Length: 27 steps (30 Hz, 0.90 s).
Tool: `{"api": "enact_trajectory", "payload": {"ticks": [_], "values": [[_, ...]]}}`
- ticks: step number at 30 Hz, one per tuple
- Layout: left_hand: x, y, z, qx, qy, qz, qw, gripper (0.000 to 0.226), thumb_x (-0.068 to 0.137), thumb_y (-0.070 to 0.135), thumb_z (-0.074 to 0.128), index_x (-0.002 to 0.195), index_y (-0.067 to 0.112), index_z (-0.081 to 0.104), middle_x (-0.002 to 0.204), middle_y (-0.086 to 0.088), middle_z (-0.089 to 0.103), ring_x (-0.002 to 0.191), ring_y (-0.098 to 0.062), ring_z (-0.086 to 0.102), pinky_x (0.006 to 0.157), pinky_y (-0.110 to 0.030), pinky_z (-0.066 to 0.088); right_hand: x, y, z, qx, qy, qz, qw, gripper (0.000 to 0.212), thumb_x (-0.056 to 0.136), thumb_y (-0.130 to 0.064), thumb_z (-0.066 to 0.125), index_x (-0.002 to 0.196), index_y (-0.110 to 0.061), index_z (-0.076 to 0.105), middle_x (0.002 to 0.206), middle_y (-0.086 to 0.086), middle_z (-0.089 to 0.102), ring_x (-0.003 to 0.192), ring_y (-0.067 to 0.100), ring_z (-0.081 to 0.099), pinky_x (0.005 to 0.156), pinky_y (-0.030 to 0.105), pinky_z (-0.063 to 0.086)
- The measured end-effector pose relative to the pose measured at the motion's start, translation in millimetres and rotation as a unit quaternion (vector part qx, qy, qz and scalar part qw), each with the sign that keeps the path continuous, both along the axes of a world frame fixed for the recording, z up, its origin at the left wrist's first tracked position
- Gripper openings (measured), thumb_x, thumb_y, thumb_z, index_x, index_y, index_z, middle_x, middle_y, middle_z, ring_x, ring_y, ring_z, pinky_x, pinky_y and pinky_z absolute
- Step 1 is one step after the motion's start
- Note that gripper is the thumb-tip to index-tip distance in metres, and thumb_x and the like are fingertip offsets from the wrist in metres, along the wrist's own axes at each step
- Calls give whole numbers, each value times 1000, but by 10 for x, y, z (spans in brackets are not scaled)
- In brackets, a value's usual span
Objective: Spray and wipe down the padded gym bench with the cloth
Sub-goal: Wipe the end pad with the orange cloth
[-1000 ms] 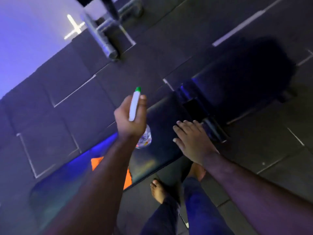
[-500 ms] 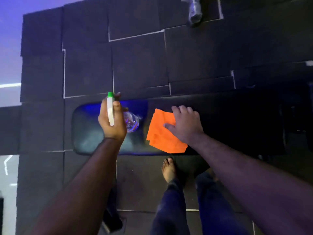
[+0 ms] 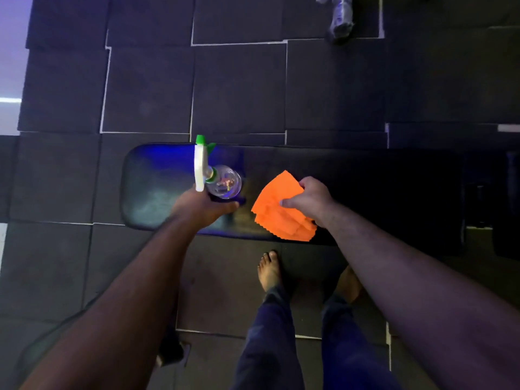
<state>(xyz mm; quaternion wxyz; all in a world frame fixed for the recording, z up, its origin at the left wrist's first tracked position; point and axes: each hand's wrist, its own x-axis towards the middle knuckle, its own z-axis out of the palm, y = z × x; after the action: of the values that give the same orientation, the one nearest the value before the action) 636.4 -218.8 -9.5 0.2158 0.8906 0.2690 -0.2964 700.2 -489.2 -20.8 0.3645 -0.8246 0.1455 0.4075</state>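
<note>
A black padded gym bench runs left to right across the middle of the view. A clear spray bottle with a white and green trigger head stands on its left part. My left hand is at the bottle's near side, fingers around its base. An orange cloth lies on the bench to the right of the bottle. My right hand grips the cloth's right edge, lifting that side.
Dark rubber floor tiles surround the bench. A wrapped metal leg of other equipment stands at the top right. My bare feet are on the floor just in front of the bench. The bench's dark right end is hard to make out.
The spray bottle went from held up in my left hand to standing on the bench. My right hand went from flat on the cloth to gripping its edge.
</note>
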Motion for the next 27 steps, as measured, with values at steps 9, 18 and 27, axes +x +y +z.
{"api": "enact_trajectory", "payload": {"ticks": [9, 18, 27], "values": [[160, -1486, 88, -8, 45, -269, 962, 59, 91, 82, 60, 85, 23, 64, 82, 5, 66, 73, -14, 61, 59, -30, 43, -370, -1220, 243, 249, 124, -329, 902, 32, 89, -6, 81, 117, -18, 71, 116, 9, 79, 104, 31, 77, 82, 45, 63], [546, -3967, 30, -177, -142, -395, 890, 71, 93, 91, 23, 104, 35, 64, 83, 9, 70, 80, -16, 66, 68, -33, 49, -779, -3571, 635, -139, -342, -373, 851, 46, 88, -21, 80, 132, -18, 69, 115, -3, 75, 100, 13, 68, 87, 26, 48], [703, -5091, -508, -343, -203, -234, 887, 60, 102, 86, 27, 141, 53, 59, 109, 8, 78, 104, -19, 76, 97, -47, 60, -808, -4539, -121, -393, -380, -113, 830, 76, 79, -57, 78, 139, -13, 66, 128, 13, 67, 120, 40, 60, 113, 56, 40]]}}
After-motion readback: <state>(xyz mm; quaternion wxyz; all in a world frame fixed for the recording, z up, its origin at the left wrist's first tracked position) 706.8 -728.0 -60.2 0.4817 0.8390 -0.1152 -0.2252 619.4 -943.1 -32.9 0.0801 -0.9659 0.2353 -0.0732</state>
